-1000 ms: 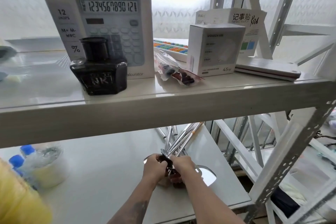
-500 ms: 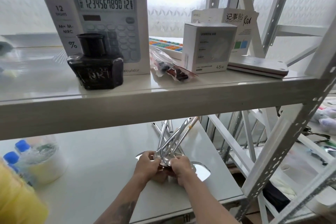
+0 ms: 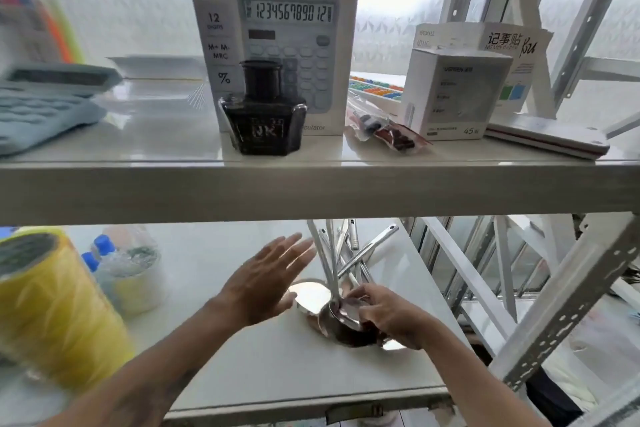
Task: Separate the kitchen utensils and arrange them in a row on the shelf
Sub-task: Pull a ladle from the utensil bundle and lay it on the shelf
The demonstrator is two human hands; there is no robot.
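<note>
A bunch of shiny steel ladles and spoons [image 3: 341,265] lies on the lower white shelf [image 3: 263,367], bowls toward me and handles fanning up and away. My right hand [image 3: 388,315] grips the stacked bowls at the near end. Just left of the handles, my left hand [image 3: 266,281] hovers flat with fingers spread and holds nothing. One ladle bowl [image 3: 310,296] shows between the two hands. The handle tips are cut off by the upper shelf's front edge.
A yellow roll [image 3: 52,315], a clear tape roll [image 3: 133,279] and blue-capped bottles [image 3: 98,253] stand at the lower shelf's left. The upper shelf [image 3: 311,191] carries an ink bottle [image 3: 263,114], calculator box [image 3: 277,28], small boxes and a calculator. A white rack post [image 3: 568,302] slants at right.
My left hand has let go of the utensil bunch and moved left and up, fingers now spread. My right hand still holds the bowls. The camera has moved closer.
</note>
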